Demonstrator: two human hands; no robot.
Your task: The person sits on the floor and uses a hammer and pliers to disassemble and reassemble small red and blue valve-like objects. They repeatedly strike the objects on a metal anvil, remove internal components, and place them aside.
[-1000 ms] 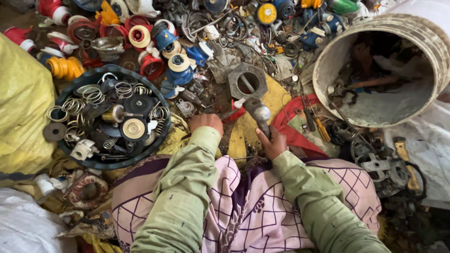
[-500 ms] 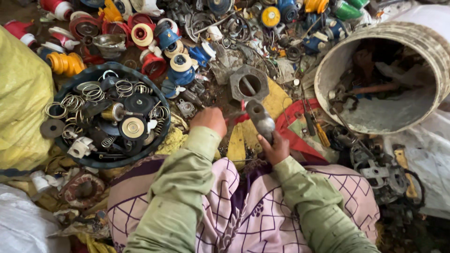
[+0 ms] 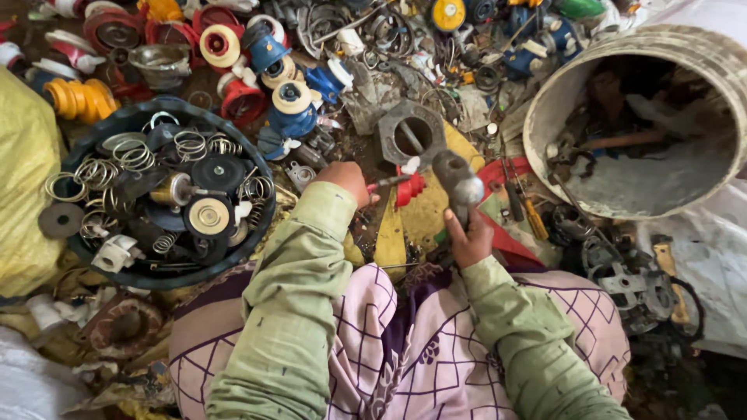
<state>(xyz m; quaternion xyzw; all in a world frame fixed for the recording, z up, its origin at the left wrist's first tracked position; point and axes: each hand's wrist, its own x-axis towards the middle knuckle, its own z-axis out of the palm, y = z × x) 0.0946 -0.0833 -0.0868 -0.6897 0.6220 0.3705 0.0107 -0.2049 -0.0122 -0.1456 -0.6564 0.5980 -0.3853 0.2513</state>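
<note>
**Hammer and red plastic part held over a scrap heap**

One hammer [image 3: 459, 187] is held in the right hand [image 3: 469, 239]. The fingers are wrapped tight round the handle low down, with the steel head standing above and ahead of the knuckles. The head is judged heavy and rigid, and the grip near the handle's end is judged to give swing but less control; a hold nearer the head would be steadier.

One small red plastic part [image 3: 409, 187] lies just beyond the fingertips of the left hand [image 3: 348, 183]. It is steadied through a thin red stem that appears to be pinched between thumb and fingers; the fingertips themselves are partly hidden, so the exact pinch cannot be told. The part is judged light, stiff and brittle, likely to crack or skid on the yellow sheet [image 3: 424, 222] beneath it. The stem is judged the safest hold, well off the strike point.

Counted: two hands, one hammer, one red part held. One grey metal housing [image 3: 411, 134] sits just past the fingers. One dark basin [image 3: 93, 264] of springs and discs lies left of the left hand; one white bucket [image 3: 545, 117] lies right of the right hand. The springs are too many and too overlapped to be counted.
</note>
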